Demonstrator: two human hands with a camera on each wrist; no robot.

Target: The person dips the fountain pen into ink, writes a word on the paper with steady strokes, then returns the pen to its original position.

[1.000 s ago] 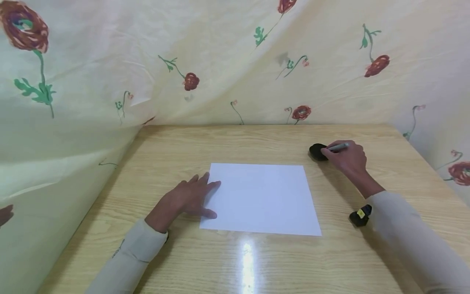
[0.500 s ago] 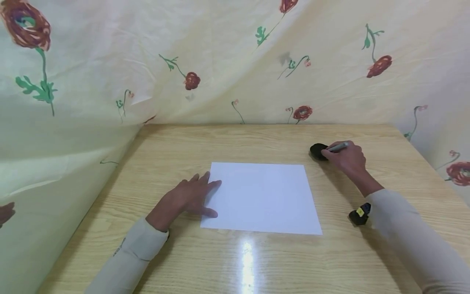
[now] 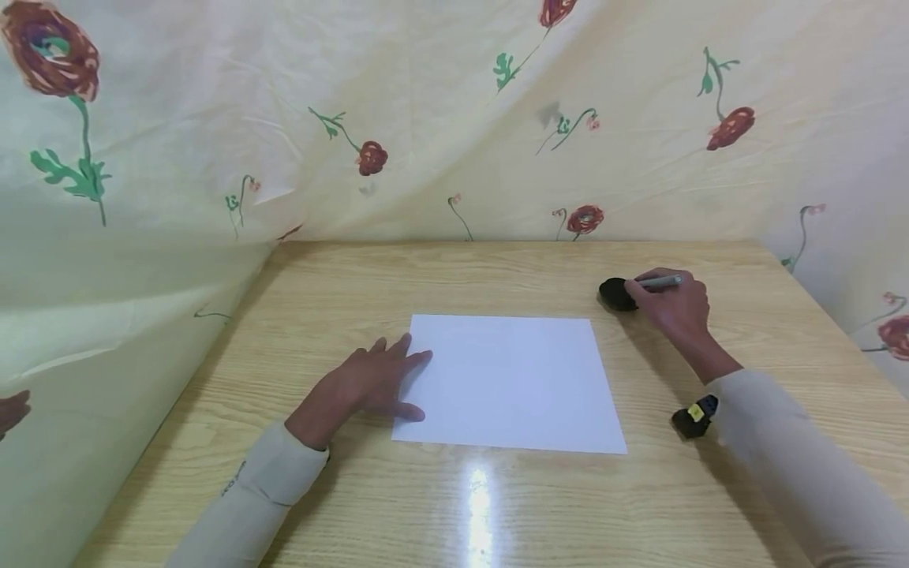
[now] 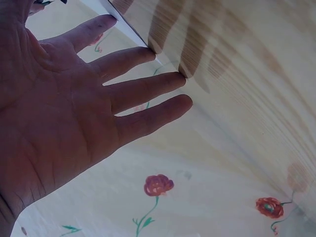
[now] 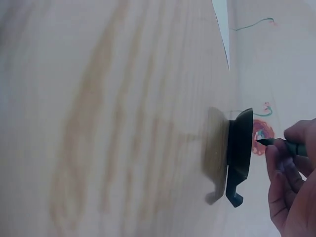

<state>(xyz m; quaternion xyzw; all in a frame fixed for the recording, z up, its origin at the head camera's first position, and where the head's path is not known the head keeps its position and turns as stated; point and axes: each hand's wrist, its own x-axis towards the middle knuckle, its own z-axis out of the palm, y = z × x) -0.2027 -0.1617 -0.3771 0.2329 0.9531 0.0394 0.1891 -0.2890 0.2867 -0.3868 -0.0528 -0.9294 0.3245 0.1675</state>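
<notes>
A white sheet of paper (image 3: 507, 383) lies on the wooden table in the head view. My left hand (image 3: 369, 384) is at its left edge, fingers spread, thumb and index fingertip over the sheet; the left wrist view shows that hand's (image 4: 74, 103) palm side and straight fingers. Farther back on the right, my right hand (image 3: 671, 304) pinches a grey marker pen (image 3: 660, 281) beside a small black dish (image 3: 615, 293). In the right wrist view the pen's (image 5: 295, 148) dark pointed tip is close to the dish (image 5: 240, 143), which has a hooked handle. Whether tip and dish touch cannot be told.
Cloth (image 3: 426, 142) printed with red flowers hangs behind the table (image 3: 355, 276) and at both sides. A black device with a yellow patch (image 3: 696, 414) sits at the right wrist. Part of another hand (image 3: 13, 412) shows at the far left edge.
My right hand has shifted a little, and the pen's rear end has moved slightly right. The paper and my left hand have shifted very slightly right in view.
</notes>
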